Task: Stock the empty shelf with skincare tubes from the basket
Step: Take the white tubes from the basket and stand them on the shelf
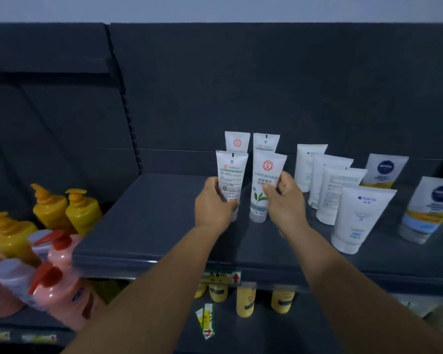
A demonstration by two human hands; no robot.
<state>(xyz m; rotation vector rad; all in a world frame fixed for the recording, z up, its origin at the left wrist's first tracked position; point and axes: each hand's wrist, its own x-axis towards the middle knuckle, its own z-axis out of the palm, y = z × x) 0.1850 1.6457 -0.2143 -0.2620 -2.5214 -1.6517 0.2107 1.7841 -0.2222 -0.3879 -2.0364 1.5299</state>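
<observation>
The left hand point(213, 203) is gripping one white tube point(231, 178) while the right hand point(284, 200) is pinching the leaf-printed tube point(265, 185) beside it, both standing upright on the dark shelf point(143, 226).

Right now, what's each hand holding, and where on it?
Left hand grips the front-left white tube around its lower body, near the cap. Right hand pinches the leaf-print tube at mid-body on its right side. Both tubes stand cap-down on the shelf.
</observation>
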